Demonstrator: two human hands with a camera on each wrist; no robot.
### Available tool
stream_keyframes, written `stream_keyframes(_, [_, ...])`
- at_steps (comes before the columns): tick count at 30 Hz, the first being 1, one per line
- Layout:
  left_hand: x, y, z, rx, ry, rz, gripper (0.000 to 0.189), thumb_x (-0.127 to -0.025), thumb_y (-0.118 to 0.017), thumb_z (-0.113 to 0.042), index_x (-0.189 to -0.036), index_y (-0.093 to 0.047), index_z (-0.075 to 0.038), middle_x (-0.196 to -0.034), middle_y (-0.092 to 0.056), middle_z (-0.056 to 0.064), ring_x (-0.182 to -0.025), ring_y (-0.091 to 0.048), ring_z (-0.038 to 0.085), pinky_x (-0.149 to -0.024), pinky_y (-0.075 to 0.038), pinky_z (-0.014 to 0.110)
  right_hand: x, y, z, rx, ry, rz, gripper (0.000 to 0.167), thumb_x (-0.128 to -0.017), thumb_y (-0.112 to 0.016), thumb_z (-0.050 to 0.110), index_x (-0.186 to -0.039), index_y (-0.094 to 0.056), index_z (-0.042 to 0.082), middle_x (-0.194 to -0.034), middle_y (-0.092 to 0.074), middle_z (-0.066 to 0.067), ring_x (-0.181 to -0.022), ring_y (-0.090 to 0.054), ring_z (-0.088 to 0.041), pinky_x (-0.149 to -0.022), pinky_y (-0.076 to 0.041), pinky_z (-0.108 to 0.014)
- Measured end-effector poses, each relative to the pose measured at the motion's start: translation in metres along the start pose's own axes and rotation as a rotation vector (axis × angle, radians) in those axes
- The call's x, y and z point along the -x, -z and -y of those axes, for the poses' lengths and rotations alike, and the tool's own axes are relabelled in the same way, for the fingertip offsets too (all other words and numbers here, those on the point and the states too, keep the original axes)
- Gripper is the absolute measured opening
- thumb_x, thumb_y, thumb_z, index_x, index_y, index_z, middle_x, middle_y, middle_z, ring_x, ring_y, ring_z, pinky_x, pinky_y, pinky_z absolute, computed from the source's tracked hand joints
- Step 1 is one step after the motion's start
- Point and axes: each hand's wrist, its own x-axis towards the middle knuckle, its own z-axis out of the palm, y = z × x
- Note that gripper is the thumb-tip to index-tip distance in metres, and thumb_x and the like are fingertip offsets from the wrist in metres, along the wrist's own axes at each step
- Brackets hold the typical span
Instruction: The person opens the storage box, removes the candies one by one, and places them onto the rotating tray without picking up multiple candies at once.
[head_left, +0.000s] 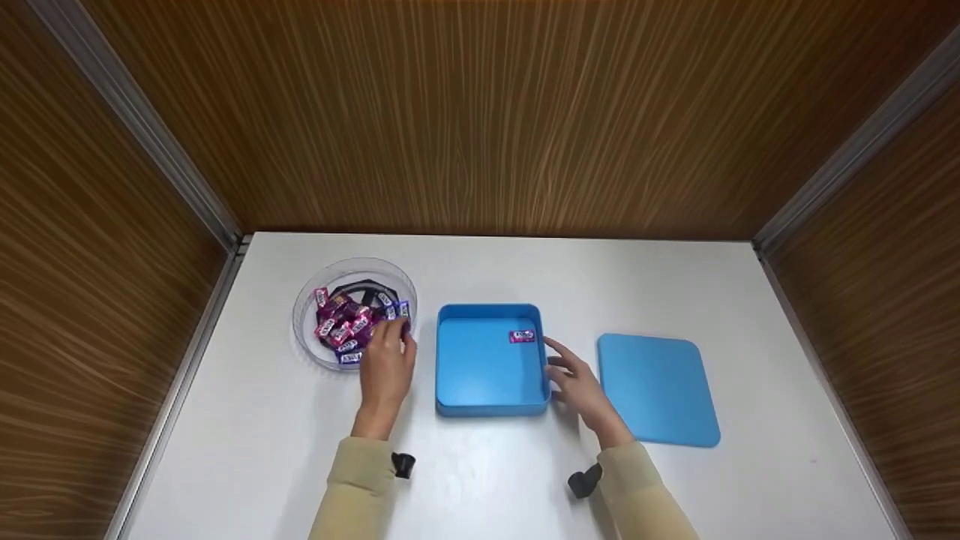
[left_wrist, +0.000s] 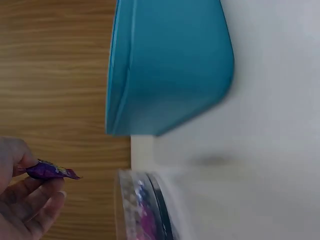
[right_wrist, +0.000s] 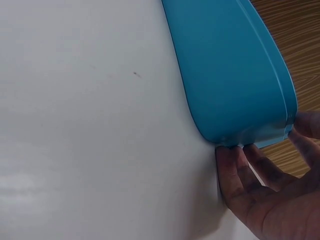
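My left hand [head_left: 386, 369] is at the near right rim of the clear round bowl [head_left: 302, 330], which holds several pink and purple wrapped candies [head_left: 341, 330]. As the left wrist view shows, its thumb and fingers pinch a purple-wrapped candy [left_wrist: 47, 171], held above the bowl. One pink-purple candy [head_left: 522, 336] lies inside the square blue box [head_left: 491, 410], near its far right corner. With spread, slightly bent fingers, my right hand [head_left: 583, 388] touches the outside of the box's right wall; fingertips meet that wall in the right wrist view.
A flat blue lid [head_left: 660, 390] lies on the white table [head_left: 480, 487] to the right of the box, close to my right hand. Wood-grain panels [head_left: 495, 120] enclose the table at the back and both sides.
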Motion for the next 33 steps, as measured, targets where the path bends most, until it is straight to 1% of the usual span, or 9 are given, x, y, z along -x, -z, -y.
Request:
stream_keyframes(2, [-0.001,0.002,0.01,-0.02,0.022,-0.014,0.019,-0.083,-0.069,0.005,-0.102,-0.069,0.005,-0.092,-0.065,0.019,-0.077,-0.066,0.037,-0.065,-0.054,0.048,0.0,0.0,0.0,0.005,-0.002,0.001,0.054,-0.1,-0.052,0.011,-0.151,-0.04,0.023,-0.143,-0.044,-0.022,-0.13,-0.043,-0.045,-0.094,-0.044,-0.059])
stream_keyframes(4, [-0.002,0.004,0.02,-0.035,0.051,-0.022,0.02,-0.083,-0.07,0.004,-0.102,-0.069,0.004,-0.094,-0.066,0.019,-0.08,-0.066,0.038,-0.068,-0.054,0.049,0.0,0.0,0.0,0.004,-0.002,0.002,0.053,-0.1,-0.052,0.011,-0.151,-0.04,0.023,-0.143,-0.044,-0.023,-0.131,-0.043,-0.045,-0.094,-0.044,-0.059])
stream_keyframes(7, [-0.004,0.005,0.033,-0.049,0.097,-0.02,0.019,-0.082,-0.072,0.005,-0.1,-0.069,0.003,-0.094,-0.068,0.019,-0.084,-0.065,0.04,-0.072,-0.051,0.051,0.0,0.0,0.001,0.011,-0.003,0.002,0.053,-0.101,-0.052,0.012,-0.151,-0.04,0.023,-0.143,-0.044,-0.023,-0.131,-0.042,-0.046,-0.094,-0.044,-0.058])
stream_keyframes(10, [-0.006,0.005,0.043,-0.044,0.135,-0.012,0.017,-0.081,-0.072,0.006,-0.098,-0.069,0.003,-0.093,-0.068,0.019,-0.085,-0.065,0.041,-0.073,-0.05,0.053,0.0,0.001,0.001,0.01,-0.003,-0.002,0.053,-0.1,-0.053,0.012,-0.151,-0.041,0.024,-0.142,-0.045,-0.023,-0.131,-0.043,-0.045,-0.095,-0.045,-0.057])
stream_keyframes(13, [-0.007,0.004,0.05,-0.012,0.154,-0.007,0.015,-0.081,-0.07,0.007,-0.096,-0.068,0.006,-0.091,-0.067,0.02,-0.085,-0.064,0.042,-0.073,-0.05,0.053,-0.001,0.0,-0.001,0.005,0.002,-0.001,0.054,-0.1,-0.052,0.011,-0.151,-0.04,0.022,-0.141,-0.045,-0.024,-0.129,-0.044,-0.046,-0.094,-0.045,-0.058])
stream_keyframes(18, [-0.013,0.003,0.056,0.043,0.169,0.011,0.014,-0.082,-0.068,0.01,-0.096,-0.066,0.01,-0.091,-0.066,0.024,-0.087,-0.063,0.044,-0.079,-0.049,0.053,-0.001,0.0,-0.002,-0.008,-0.001,-0.006,0.056,-0.098,-0.053,0.009,-0.151,-0.04,0.022,-0.139,-0.045,-0.025,-0.128,-0.045,-0.047,-0.093,-0.046,-0.058])
stream_keyframes(24, [-0.019,0.0,0.058,0.056,0.205,0.027,0.016,-0.082,-0.067,0.012,-0.098,-0.066,0.01,-0.095,-0.066,0.025,-0.092,-0.064,0.043,-0.082,-0.05,0.051,0.0,0.0,0.0,0.009,-0.002,-0.015,0.055,-0.099,-0.053,0.01,-0.15,-0.041,0.023,-0.14,-0.046,-0.023,-0.128,-0.046,-0.045,-0.093,-0.045,-0.058])
stream_keyframes(30, [-0.021,-0.005,0.059,0.058,0.2,0.006,0.011,-0.084,-0.063,0.013,-0.095,-0.066,0.011,-0.092,-0.065,0.025,-0.089,-0.064,0.043,-0.08,-0.05,0.051,0.0,0.0,0.0,0.012,-0.008,-0.007,0.054,-0.1,-0.053,0.012,-0.151,-0.04,0.023,-0.143,-0.044,-0.023,-0.13,-0.043,-0.045,-0.095,-0.044,-0.058])
stream_keyframes(33, [-0.02,-0.007,0.057,0.047,0.201,0.016,0.008,-0.085,-0.064,0.008,-0.093,-0.066,0.009,-0.091,-0.065,0.023,-0.086,-0.064,0.043,-0.078,-0.049,0.052,0.0,0.001,0.0,0.011,-0.008,-0.005,0.054,-0.1,-0.053,0.012,-0.151,-0.041,0.023,-0.143,-0.043,-0.023,-0.131,-0.042,-0.045,-0.095,-0.044,-0.058])
